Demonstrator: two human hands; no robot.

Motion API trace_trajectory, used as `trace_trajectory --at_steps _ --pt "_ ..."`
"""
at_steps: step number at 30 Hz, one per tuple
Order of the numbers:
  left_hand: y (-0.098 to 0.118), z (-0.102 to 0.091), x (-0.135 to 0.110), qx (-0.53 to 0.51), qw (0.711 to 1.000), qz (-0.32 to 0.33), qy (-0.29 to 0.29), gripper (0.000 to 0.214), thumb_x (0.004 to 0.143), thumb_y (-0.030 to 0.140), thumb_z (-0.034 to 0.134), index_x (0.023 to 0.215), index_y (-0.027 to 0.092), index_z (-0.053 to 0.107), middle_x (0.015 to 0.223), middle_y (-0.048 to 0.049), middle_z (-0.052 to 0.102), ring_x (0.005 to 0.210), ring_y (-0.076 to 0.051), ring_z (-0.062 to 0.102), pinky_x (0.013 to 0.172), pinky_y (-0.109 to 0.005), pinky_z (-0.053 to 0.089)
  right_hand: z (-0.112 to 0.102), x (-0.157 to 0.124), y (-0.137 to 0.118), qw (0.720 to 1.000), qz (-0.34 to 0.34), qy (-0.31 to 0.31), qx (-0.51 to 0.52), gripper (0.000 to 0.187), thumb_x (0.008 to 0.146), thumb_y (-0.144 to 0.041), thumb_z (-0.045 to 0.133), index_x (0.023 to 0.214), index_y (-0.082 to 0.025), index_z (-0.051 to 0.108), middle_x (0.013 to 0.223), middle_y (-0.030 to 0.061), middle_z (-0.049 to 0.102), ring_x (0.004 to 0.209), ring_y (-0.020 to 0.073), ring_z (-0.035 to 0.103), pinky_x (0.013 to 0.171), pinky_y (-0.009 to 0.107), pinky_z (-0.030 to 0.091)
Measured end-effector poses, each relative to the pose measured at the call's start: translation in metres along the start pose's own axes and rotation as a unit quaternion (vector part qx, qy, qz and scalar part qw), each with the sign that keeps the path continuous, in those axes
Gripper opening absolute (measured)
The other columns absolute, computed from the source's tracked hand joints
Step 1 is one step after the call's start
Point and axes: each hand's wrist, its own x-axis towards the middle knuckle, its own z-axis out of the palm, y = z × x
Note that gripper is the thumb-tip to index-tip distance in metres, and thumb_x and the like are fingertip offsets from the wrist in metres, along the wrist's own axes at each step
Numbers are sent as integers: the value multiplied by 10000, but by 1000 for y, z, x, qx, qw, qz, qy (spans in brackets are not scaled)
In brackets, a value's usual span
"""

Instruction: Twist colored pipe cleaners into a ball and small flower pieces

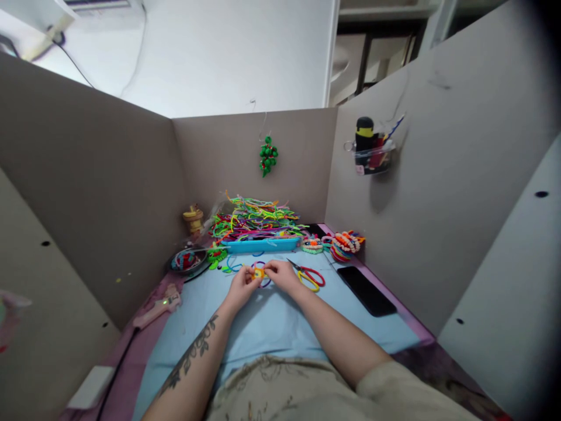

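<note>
Both my hands meet over a light blue mat (272, 321) on the desk. My left hand (240, 286) and my right hand (280, 273) are closed in a pinch on a small yellow-orange pipe-cleaner piece (258, 273) held between them. A purple loop of pipe cleaner (264, 283) hangs from it just under my fingers. Red and yellow scissors (310, 276) lie right of my right hand.
A heap of coloured pipe cleaners (254, 219) lies behind a blue case (260, 244). A black phone (366, 290) lies at right, finished coloured pieces (344, 242) beyond it, a small bowl (187, 260) and a pink glue gun (158, 307) at left. Grey partition walls enclose the desk.
</note>
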Motion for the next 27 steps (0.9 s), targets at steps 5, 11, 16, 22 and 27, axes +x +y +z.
trace_trajectory --at_steps 5,11,16,22,27 --pt "-2 -1 2 3 999 19 26 310 660 333 652 794 177 420 595 50 544 509 -86 534 484 -185 371 2 0 -2 999 -11 -24 36 189 735 -211 492 781 -198 675 763 12 664 671 142 564 620 243 406" --pt "-5 -2 3 -20 999 15 31 331 650 350 661 799 178 422 651 29 582 559 -101 568 529 -204 413 1 -1 -6 998 -64 -25 10 130 715 -244 571 772 -214 684 787 16 648 712 144 546 657 247 398" --pt "-3 -3 3 -43 999 4 17 329 654 335 661 806 179 414 635 38 575 560 -104 576 540 -209 421 3 -2 -6 998 -54 24 20 131 689 -248 615 798 -209 674 789 24 638 741 152 539 693 262 400" --pt "0 -2 2 -42 999 2 12 331 651 332 661 812 178 417 632 35 567 561 -114 580 545 -226 437 4 -2 -8 997 -47 24 48 65 674 -206 619 715 -203 669 737 21 615 749 155 539 718 272 403" --pt "1 -1 2 3 1000 15 27 315 613 297 684 769 173 440 596 52 522 507 -86 520 481 -187 369 4 -1 -6 998 -11 -2 64 38 649 -189 615 628 -186 647 691 4 584 683 134 524 649 242 401"
